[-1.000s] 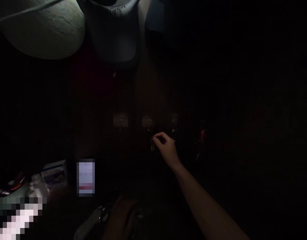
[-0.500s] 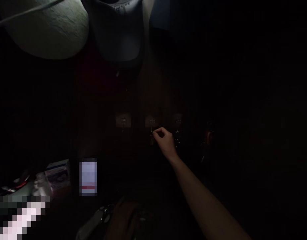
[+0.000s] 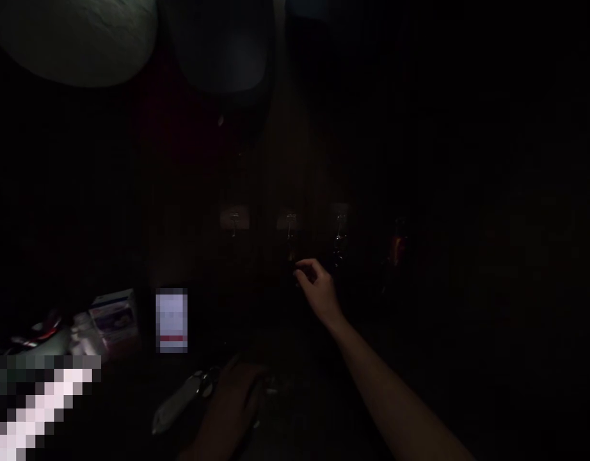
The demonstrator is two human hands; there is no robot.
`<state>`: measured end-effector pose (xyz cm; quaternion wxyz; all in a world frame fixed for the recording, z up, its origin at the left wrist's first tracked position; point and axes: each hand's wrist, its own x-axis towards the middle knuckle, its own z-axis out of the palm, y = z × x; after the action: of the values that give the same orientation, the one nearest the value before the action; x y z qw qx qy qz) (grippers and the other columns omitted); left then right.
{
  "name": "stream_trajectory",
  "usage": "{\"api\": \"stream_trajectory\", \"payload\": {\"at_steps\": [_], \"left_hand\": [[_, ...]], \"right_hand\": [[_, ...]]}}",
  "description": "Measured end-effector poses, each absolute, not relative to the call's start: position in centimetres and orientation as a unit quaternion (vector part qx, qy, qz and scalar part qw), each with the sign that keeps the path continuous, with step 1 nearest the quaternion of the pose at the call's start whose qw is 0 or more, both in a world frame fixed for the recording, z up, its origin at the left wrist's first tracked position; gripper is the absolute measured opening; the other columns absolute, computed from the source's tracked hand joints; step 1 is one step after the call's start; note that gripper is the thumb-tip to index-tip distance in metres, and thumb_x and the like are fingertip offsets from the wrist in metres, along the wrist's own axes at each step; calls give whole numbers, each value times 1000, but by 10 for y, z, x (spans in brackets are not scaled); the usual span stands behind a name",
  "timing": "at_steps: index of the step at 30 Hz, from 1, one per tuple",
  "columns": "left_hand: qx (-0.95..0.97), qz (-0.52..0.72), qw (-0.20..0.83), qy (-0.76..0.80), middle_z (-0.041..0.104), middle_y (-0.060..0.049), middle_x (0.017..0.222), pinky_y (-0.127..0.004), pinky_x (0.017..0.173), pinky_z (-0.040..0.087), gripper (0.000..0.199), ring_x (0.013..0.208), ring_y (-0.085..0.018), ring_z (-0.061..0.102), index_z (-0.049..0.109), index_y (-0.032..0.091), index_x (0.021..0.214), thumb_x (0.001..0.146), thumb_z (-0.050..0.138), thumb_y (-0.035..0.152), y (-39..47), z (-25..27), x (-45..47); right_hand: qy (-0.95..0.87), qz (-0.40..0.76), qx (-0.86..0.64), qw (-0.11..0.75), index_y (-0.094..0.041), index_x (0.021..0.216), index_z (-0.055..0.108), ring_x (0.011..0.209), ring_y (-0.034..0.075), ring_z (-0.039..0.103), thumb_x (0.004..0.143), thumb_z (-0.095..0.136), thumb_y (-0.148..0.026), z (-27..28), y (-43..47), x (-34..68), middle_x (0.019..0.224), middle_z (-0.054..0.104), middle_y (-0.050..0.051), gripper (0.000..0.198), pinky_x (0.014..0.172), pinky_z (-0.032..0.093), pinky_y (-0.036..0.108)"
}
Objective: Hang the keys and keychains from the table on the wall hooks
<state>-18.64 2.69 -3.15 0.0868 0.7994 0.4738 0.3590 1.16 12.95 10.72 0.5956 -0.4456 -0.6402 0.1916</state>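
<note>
The scene is very dark. My right hand (image 3: 318, 285) is just below and to the right of a dim bunch of keys (image 3: 290, 246), which hangs from the middle wall hook (image 3: 291, 221). Its thumb and forefinger are slightly apart, with nothing visible between them. Low in the view, my left hand (image 3: 235, 397) is curled around a key ring (image 3: 207, 382). From that ring a long pale tag (image 3: 177, 403) sticks out to the left. Small shiny bits show to the right of the left hand, too dark to make out.
A bare hook (image 3: 234, 221) is at the left, and another hook (image 3: 340, 221) holds dark shiny items. Farther right hangs a reddish object (image 3: 397, 248). Caps (image 3: 218, 57) hang above. A box (image 3: 115, 320), a white bottle (image 3: 84, 336) and a lit, blurred-out screen (image 3: 171, 320) are at lower left.
My right hand has moved down from the hanging keys, and its pinched fingers have parted. My left hand has come slightly further into view. The whole view has shifted slightly.
</note>
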Motion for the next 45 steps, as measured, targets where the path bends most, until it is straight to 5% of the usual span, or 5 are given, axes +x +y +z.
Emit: {"api": "stream_trajectory", "payload": {"at_steps": [6, 20, 30, 37, 45], "left_hand": [[823, 322, 81, 460, 69, -4, 101, -58, 102, 33, 24, 97, -22, 63, 58, 25, 103, 84, 46, 17, 23, -17, -183], [826, 286, 41, 484, 70, -5, 101, -57, 105, 25, 31, 95, -21, 64, 57, 22, 106, 80, 45, 11, 30, -25, -189], [818, 314, 9, 482, 64, -5, 114, -57, 106, 22, 42, 107, -21, 57, 51, 24, 115, 78, 40, 6, 31, -24, -205], [901, 236, 50, 360, 61, -3, 114, -49, 108, 26, 37, 119, -21, 47, 60, 26, 102, 73, 46, 7, 6, -5, -192], [889, 260, 59, 372, 66, -1, 94, -43, 105, 32, 15, 96, -15, 59, 60, 23, 89, 87, 45, 20, 6, -4, -180]], "right_hand": [[-698, 225, -488, 474, -21, 86, 61, 66, 14, 58, 78, 50, -27, 54, 95, 27, 75, 63, -2, 15, 62, 45, 27], [-851, 183, -430, 241, -26, 95, 65, 99, 19, 55, 81, 49, -14, -7, 34, 46, 101, 66, 2, 25, 89, 40, 36], [-802, 81, -528, 267, -25, 97, 62, 97, 21, 56, 85, 49, -27, -29, 42, 66, 101, 64, 4, 18, 85, 39, 38], [-760, -8, -593, 268, -23, 91, 64, 93, 24, 55, 85, 48, -26, -33, 43, 73, 95, 65, 7, 17, 80, 38, 39], [-757, 15, -560, 336, -24, 99, 61, 96, 23, 55, 85, 41, -18, -23, 37, 65, 100, 65, 7, 25, 82, 38, 40]]}}
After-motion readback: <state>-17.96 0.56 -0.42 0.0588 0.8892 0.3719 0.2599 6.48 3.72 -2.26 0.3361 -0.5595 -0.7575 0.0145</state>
